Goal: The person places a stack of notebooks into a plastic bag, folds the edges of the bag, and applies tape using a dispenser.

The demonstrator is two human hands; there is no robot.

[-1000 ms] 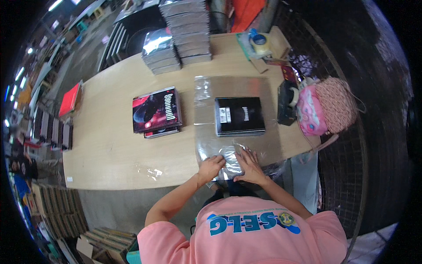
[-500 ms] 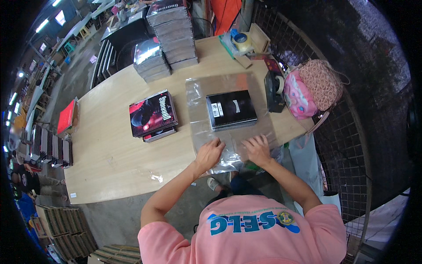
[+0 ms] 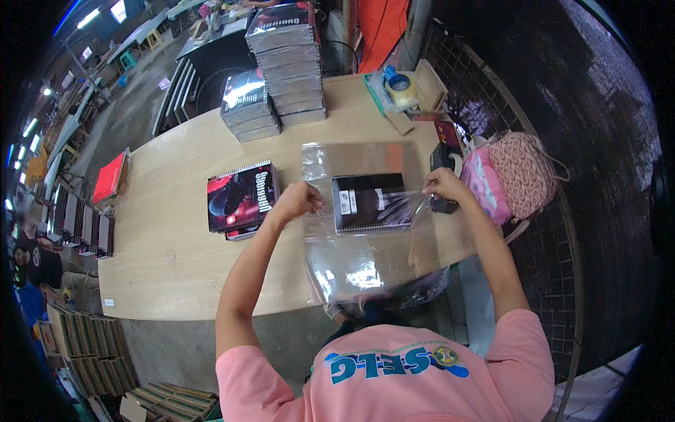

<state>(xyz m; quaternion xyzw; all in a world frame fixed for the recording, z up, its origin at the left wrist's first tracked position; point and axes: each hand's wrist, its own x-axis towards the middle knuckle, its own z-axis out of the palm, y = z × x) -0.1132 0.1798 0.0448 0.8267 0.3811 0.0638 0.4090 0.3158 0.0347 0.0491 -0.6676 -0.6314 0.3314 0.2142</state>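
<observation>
A small stack of black spiral notebooks lies on a clear plastic sheet, and part of the sheet is drawn up over its cover. My left hand pinches the sheet's edge just left of the stack. On the other side, my right hand pinches the same plastic, pulling creases across the cover. To the left of my left hand rests another stack of spiral notebooks with red and black covers. The sheet's lower end hangs over the table's near edge.
Wrapped notebook bundles stand in tall piles at the table's far side. A tape dispenser sits beyond my right hand, near a pink bag. Tape rolls lie far right. A red-covered stack is at the left edge.
Both hands have moved from the near edge up to the sides of the black notebooks, lifting the plastic over them. My right hand has also moved outward to the right.
</observation>
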